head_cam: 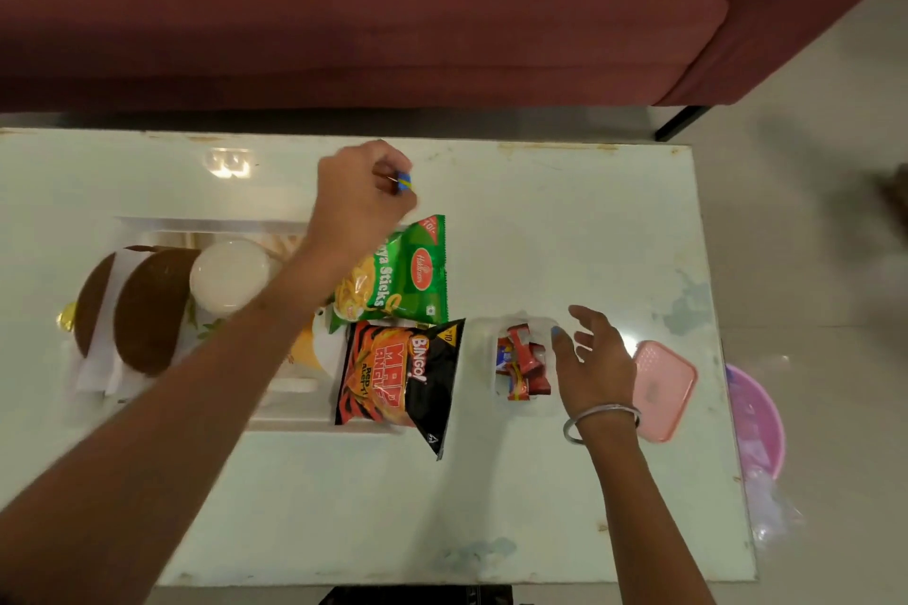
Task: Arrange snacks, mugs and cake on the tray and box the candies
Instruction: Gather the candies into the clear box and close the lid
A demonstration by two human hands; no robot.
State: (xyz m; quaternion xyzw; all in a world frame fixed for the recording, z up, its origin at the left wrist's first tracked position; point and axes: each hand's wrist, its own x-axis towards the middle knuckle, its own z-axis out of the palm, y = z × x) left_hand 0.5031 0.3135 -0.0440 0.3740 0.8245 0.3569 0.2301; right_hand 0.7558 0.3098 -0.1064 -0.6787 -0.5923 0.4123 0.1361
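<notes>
Mostly done: snack packets (393,310), mug (230,275) and cake (142,310) on the tray (295,415) at left, left hand (363,197) pinching a blue candy (404,179), right hand (597,359) spread beside the unlidded candy box (521,359).

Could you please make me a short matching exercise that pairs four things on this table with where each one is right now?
Things:
1. blue candy
2. red candies
3. pink lid
4. black snack bag

Places:
A. inside the clear box
B. pinched in the left hand
C. on the table, beyond the right hand
D. beside the green snack bag

Pairs: 1-B, 2-A, 3-C, 4-D
</notes>
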